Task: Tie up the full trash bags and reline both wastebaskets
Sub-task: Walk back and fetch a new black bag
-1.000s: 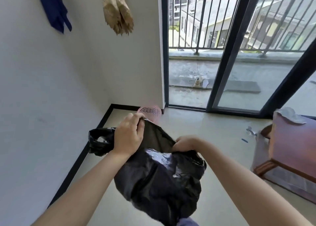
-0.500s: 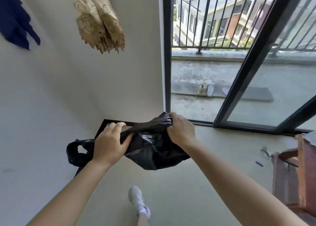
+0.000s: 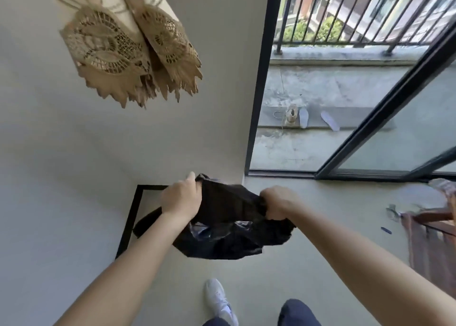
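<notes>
The black trash bag (image 3: pixel 229 229) hangs in mid-air before the person, above the pale floor (image 3: pixel 320 202) near the room's corner, its thin glossy film crumpled and sagging slack. Its top edge runs side to side between two fists at about equal height: the left hand (image 3: pixel 181 198) clenches one gathered end, the right hand (image 3: pixel 277 203) the other, and the bag's body lies below and between them, so either hand could, I judge, draw that edge along this line. No wastebasket shows; a lace-edged cloth (image 3: pixel 128 51) hangs on the wall above.
</notes>
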Demonstrator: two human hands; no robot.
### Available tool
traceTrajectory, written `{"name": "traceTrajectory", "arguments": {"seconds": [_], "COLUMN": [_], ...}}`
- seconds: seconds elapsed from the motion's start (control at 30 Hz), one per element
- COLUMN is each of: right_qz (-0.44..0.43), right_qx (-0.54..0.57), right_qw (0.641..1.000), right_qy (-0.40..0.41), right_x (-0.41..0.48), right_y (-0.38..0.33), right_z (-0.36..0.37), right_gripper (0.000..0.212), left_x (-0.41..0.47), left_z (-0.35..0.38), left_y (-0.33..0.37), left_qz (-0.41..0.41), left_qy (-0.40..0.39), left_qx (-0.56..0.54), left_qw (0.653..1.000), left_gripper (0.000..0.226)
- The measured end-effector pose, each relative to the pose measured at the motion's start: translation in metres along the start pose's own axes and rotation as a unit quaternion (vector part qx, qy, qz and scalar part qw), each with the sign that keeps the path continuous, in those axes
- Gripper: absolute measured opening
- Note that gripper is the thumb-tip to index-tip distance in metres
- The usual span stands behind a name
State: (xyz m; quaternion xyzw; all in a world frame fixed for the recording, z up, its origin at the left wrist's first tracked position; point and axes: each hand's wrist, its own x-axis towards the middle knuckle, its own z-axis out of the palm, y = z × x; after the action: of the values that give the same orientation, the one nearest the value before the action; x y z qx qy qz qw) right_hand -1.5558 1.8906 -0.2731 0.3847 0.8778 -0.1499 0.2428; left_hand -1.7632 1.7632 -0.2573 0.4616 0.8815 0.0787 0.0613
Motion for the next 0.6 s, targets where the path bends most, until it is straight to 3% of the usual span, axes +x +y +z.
{"name": "traceTrajectory", "arguments": {"seconds": [0.13, 0.2, 0.33, 0.43, 0.6], "right_qz": [0.059, 0.06, 0.02, -0.022, 0.005], "right_qx": [0.149, 0.206, 0.259, 0.244, 0.3], "right_qw": [0.965, 0.948, 0.959, 0.966, 0.952], "right_qy": [0.208, 0.235, 0.116, 0.079, 0.057], "right_x": [0.042, 0.063, 0.109, 0.14, 0.18], "right_y": [0.001, 0.002, 0.008, 0.012, 0.02], "right_z": [-0.012, -0.01, 0.039, 0.098, 0.212], "right_gripper": [0.038, 0.046, 0.046, 0.036, 0.058], "left_x": [0.04, 0.049, 0.042, 0.027, -0.001], "left_z": [0.012, 0.027, 0.092, 0.161, 0.27], "left_y": [0.002, 0.003, -0.001, -0.008, -0.022], "left_qz": [-0.072, -0.118, -0.14, -0.205, -0.315], "left_qy": [0.095, 0.109, 0.008, -0.089, -0.136], "left_qx": [-0.104, -0.147, -0.212, -0.234, -0.259], "left_qw": [0.987, 0.976, 0.967, 0.946, 0.903], "left_gripper": [0.018, 0.015, 0.018, 0.022, 0.013]}}
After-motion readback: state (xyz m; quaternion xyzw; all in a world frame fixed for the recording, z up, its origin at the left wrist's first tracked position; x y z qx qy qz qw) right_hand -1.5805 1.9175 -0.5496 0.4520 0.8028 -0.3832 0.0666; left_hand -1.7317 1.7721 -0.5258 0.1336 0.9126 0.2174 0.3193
